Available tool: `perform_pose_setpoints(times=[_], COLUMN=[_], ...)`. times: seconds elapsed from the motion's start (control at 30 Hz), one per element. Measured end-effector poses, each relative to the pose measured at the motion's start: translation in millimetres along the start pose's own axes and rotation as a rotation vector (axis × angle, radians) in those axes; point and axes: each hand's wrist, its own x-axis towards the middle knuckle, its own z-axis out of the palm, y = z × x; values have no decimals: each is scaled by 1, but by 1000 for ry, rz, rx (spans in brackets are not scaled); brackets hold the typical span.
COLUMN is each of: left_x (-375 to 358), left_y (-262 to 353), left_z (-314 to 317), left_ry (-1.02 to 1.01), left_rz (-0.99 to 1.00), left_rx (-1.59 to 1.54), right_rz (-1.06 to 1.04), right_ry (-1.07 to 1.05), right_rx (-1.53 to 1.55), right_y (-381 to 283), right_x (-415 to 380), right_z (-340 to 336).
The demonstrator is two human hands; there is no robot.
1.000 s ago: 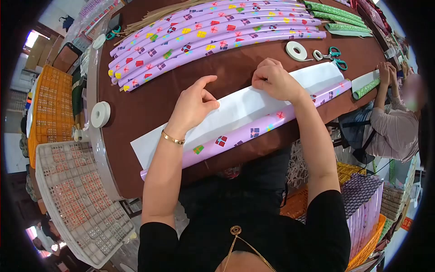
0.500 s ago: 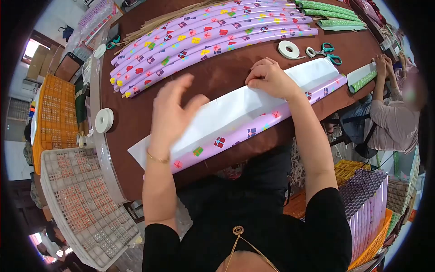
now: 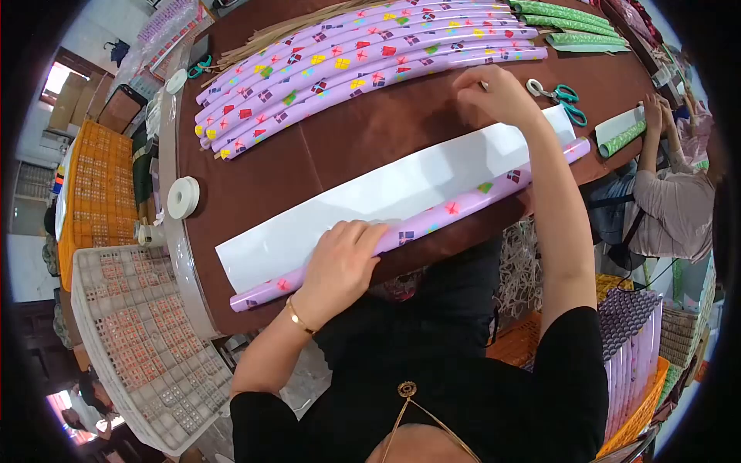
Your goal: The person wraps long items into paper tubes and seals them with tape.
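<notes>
A sheet of wrapping paper (image 3: 370, 190), white side up, lies partly rolled on the brown table. Its near edge forms a lilac roll (image 3: 444, 214) printed with gift boxes. My left hand (image 3: 340, 266) is closed over this roll, left of its middle, fingers on top. Beyond the sheet's far edge, my right hand (image 3: 498, 96) curls its fingers at the white tape roll, which it mostly hides; only a small white bit shows between the fingers. Just right of that hand are a smaller tape roll (image 3: 534, 87) and teal-handled scissors (image 3: 570, 104).
Finished lilac rolls (image 3: 340, 77) are piled across the back, with green rolls (image 3: 571, 27) at back right. Another tape roll (image 3: 184, 197) sits by the left edge. A white crate (image 3: 139, 339) stands at left. To the right, a co-worker (image 3: 671, 193) handles a green roll (image 3: 621, 139).
My left hand has come down from above the sheet onto the lilac roll. My right hand has left the sheet's far edge and moved up and right to the tape roll.
</notes>
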Motion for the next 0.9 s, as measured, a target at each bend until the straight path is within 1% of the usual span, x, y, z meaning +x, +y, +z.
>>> perform_pose_setpoints(times=[0.03, 0.1, 0.13, 0.17, 0.2, 0.23, 0.3, 0.33, 0.4, 0.43, 0.5, 0.63, 0.7, 0.73, 0.8, 0.9], left_x=[1, 9, 17, 29, 42, 55, 81, 93, 113, 120, 130, 132, 131, 131, 131, 129], left_y=[2, 2, -1, -5, -10, -13, -20, -24, -28, -28, -27, -27, -32, -33, -36, -37], left_z=[-4, -11, -10, -6, -3, -1, 4, 5, 6, 5, 4, 8, 9, 8, 5, 2], left_ry=[-4, -90, -92, -7, 79, 77, 193, 193, 62, 60, -38, -5, -25, -25, -64, -77], left_rz=[-5, -46, -51, -28, -4, -8, -139, -144, -203, -202, -289, -337, -366, -369, -359, -343], left_rx=[-3, 17, 16, -17, -51, -53, 33, 33, -85, -84, -382, -403, -494, -494, -640, -725], right_rz=[43, -114, -222, -328, -316, -316, -270, -273, -334, -332, -356, -371, -451, -451, -536, -547], right_ry=[-93, -154, -163, -169, -151, -154, -192, -197, -149, -147, -104, -81, 122, 120, 207, 263], right_rx=[160, -5, -95, -185, -208, -206, -209, -207, -142, -141, -85, -79, -174, -171, -226, -290], right_y=[-13, -31, -33, -35, -39, -42, -45, -44, -39, -38, -37, -40, -49, -54, -63, -66], right_x=[-5, -14, -18, -23, -30, -34, -36, -36, -37, -38, -40, -46, -50, -53, -59, -64], right_z=[2, 20, 29, 38, 47, 49, 53, 54, 55, 55, 55, 54, 54, 55, 57, 66])
